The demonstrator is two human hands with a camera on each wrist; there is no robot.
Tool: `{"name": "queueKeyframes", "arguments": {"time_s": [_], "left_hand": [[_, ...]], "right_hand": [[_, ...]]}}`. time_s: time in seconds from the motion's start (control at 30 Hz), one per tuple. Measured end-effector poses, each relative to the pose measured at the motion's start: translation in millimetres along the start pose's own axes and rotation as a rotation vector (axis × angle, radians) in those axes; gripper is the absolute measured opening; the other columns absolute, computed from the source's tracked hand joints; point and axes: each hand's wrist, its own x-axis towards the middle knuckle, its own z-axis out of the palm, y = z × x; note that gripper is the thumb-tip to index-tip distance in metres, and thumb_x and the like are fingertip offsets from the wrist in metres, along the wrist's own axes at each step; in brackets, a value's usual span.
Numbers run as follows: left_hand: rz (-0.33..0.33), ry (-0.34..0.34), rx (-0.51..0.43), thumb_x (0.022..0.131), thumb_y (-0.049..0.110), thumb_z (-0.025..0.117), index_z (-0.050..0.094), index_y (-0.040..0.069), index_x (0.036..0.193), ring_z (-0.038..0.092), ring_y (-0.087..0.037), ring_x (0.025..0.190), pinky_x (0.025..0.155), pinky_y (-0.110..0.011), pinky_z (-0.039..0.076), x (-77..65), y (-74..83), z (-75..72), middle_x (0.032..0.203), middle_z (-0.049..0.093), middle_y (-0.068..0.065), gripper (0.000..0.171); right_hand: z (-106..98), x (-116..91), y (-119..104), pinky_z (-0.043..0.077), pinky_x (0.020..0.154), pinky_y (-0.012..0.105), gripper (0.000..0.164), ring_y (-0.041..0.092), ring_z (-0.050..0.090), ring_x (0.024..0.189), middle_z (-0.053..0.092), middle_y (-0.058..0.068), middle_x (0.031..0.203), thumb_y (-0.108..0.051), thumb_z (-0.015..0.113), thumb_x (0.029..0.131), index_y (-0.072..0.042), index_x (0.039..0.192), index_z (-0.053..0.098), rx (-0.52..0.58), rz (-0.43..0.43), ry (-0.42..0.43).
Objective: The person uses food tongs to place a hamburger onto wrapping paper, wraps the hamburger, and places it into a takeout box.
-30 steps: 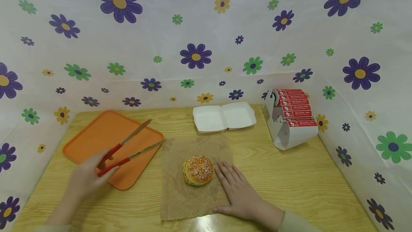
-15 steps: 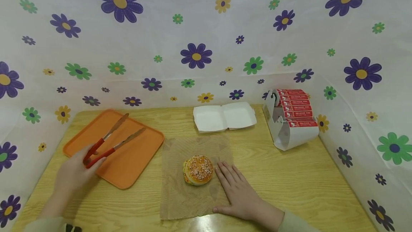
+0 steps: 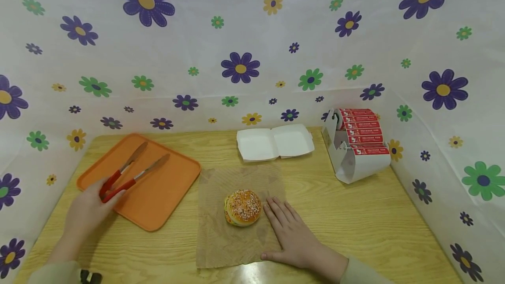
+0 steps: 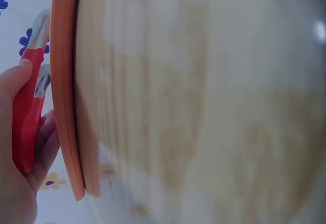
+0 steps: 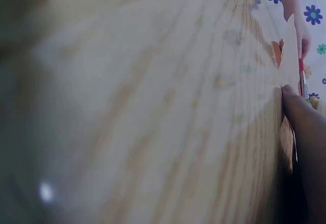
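My left hand (image 3: 88,208) grips a pair of tongs (image 3: 125,184) by their red handles, low over the orange tray (image 3: 173,196). The two metal arms of the tongs stand apart with nothing between them. In the left wrist view the red handles (image 4: 26,117) sit between thumb and fingers beside the tray's edge. My right hand (image 3: 293,242) lies flat, fingers spread, on the right side of a brown paper sheet (image 3: 221,249). On that sheet sits a sesame-bun burger (image 3: 243,207), just left of the right fingertips.
Behind the paper an unfolded white box (image 3: 258,145) lies with its inside up. A dispenser with a roll of red labels (image 3: 362,133) stands at the back right of the wooden table (image 3: 355,218). Flower-printed sheeting (image 3: 189,21) encloses the back and sides.
My left hand has carried the tongs left and back, from the tray's right edge to over its left part, and lowered them. The right hand, burger and paper have stayed put.
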Motion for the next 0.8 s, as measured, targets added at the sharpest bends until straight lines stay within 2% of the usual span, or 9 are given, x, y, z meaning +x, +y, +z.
{"name": "queueKeyframes", "arguments": {"time_s": [0.07,0.13,0.23,0.37,0.47,0.6,0.7,0.8], "left_hand": [[-0.009,-0.022,0.002,0.096,0.045,0.078,0.057,-0.012,0.128,0.052,-0.026,0.067,0.055,-0.029,0.036,1.3,-0.7,0.5,0.080,0.062,-0.016,0.069],[-0.018,-0.044,0.001,0.097,0.047,0.076,0.056,-0.013,0.131,0.053,-0.027,0.068,0.056,-0.029,0.037,2.3,-1.9,1.7,0.084,0.063,-0.019,0.073],[-0.033,-0.066,0.003,0.097,0.050,0.075,0.055,-0.014,0.132,0.056,-0.030,0.071,0.057,-0.030,0.040,3.6,-4.3,3.6,0.093,0.066,-0.026,0.076],[-0.036,-0.065,0.018,0.095,0.048,0.077,0.055,-0.015,0.133,0.061,-0.042,0.082,0.065,-0.050,0.056,4.2,-6.1,6.9,0.111,0.065,-0.037,0.077],[-0.029,-0.052,0.022,0.094,0.044,0.080,0.055,-0.016,0.134,0.062,-0.048,0.092,0.079,-0.066,0.056,4.2,-5.8,8.5,0.120,0.063,-0.040,0.076],[-0.018,-0.037,0.002,0.093,0.040,0.082,0.055,-0.015,0.135,0.061,-0.049,0.096,0.083,-0.068,0.055,4.9,-4.9,9.6,0.121,0.062,-0.040,0.074],[-0.004,-0.014,-0.028,0.092,0.038,0.083,0.053,-0.014,0.138,0.059,-0.051,0.102,0.086,-0.070,0.054,6.0,-3.1,10.4,0.124,0.060,-0.038,0.075],[0.037,0.036,-0.051,0.092,0.033,0.084,0.053,-0.012,0.140,0.056,-0.051,0.106,0.087,-0.071,0.052,7.9,-0.2,10.3,0.126,0.058,-0.037,0.073]], "right_hand": [[-1,0,0,0.018,0.136,0.047,0.117,0.034,0.026,0.163,0.024,0.018,0.176,-0.088,0.049,0.090,-0.003,0.167,0.027,-0.007,-0.002,-0.004],[-2,1,0,0.029,0.131,0.053,0.117,0.035,0.027,0.163,0.024,0.018,0.176,-0.088,0.049,0.090,-0.002,0.167,0.027,-0.014,-0.007,-0.008],[-2,1,0,0.031,0.131,0.054,0.117,0.036,0.027,0.163,0.024,0.019,0.176,-0.087,0.050,0.091,-0.002,0.167,0.027,-0.009,-0.006,-0.023],[-1,1,0,0.024,0.133,0.050,0.118,0.033,0.024,0.164,0.021,0.017,0.177,-0.088,0.049,0.090,-0.003,0.168,0.025,0.003,0.008,-0.030],[0,0,0,0.004,0.138,0.041,0.118,0.032,0.024,0.164,0.021,0.016,0.177,-0.089,0.048,0.090,-0.004,0.168,0.025,0.010,0.009,-0.009],[1,0,0,-0.021,0.132,0.027,0.118,0.033,0.026,0.163,0.023,0.017,0.177,-0.089,0.048,0.090,-0.003,0.168,0.026,0.004,-0.001,0.014],[1,0,0,-0.024,0.130,0.026,0.119,0.033,0.024,0.164,0.021,0.017,0.177,-0.089,0.047,0.090,-0.003,0.168,0.025,0.002,0.001,0.000],[1,0,0,-0.025,0.130,0.027,0.119,0.033,0.022,0.165,0.020,0.017,0.178,-0.089,0.047,0.090,-0.003,0.169,0.023,0.008,0.004,-0.022]]}}
